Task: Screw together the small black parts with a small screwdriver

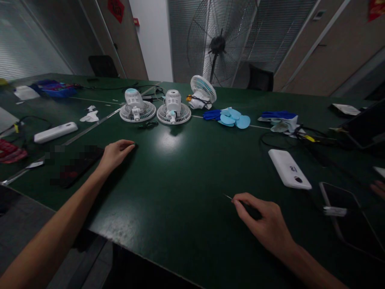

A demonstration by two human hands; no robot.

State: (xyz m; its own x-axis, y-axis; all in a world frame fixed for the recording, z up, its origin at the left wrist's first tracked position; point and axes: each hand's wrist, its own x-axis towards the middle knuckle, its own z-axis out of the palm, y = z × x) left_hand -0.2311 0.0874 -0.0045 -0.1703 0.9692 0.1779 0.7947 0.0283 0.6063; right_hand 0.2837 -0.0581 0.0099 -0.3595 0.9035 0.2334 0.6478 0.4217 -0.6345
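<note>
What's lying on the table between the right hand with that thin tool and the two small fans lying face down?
Nothing visible. The right hand pinches a thin pointed tool low on the green table. The stretch up to the two small fans is bare; only a small dark clip lies just before them, left of that line.

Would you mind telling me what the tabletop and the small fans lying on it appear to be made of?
The tabletop looks like dark green laminate or painted board, semi-gloss: it mirrors a ceiling light. The small fans look like white moulded plastic with pale blue parts and thin slatted grilles, though that is only a guess.
</note>
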